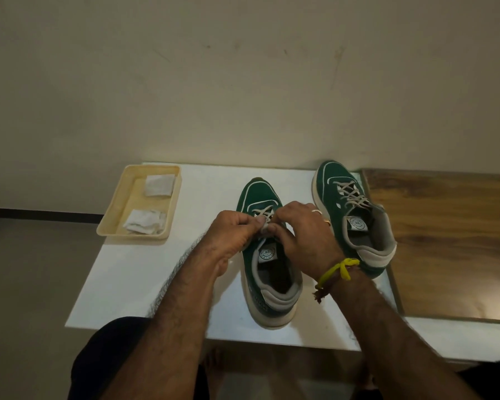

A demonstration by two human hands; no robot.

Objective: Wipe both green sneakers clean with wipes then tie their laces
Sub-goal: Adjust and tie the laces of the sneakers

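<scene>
the left hand (233,232) and right hand (305,229) meet over the near sneaker (267,264) at the middle of the white table (145,272), fingers curled and pinching its pale laces (264,215) (the knot itself is hidden between the fingertips, so how far it is tied cannot be told). this shoe is green with a grey collar and off-white sole. the far sneaker (354,217), just right of the hands, is laced but loose at the top, lying partly on a wooden board (445,243). at the table's left edge a cream tray (119,209) holds two crumpled white wipes (146,222).
</scene>
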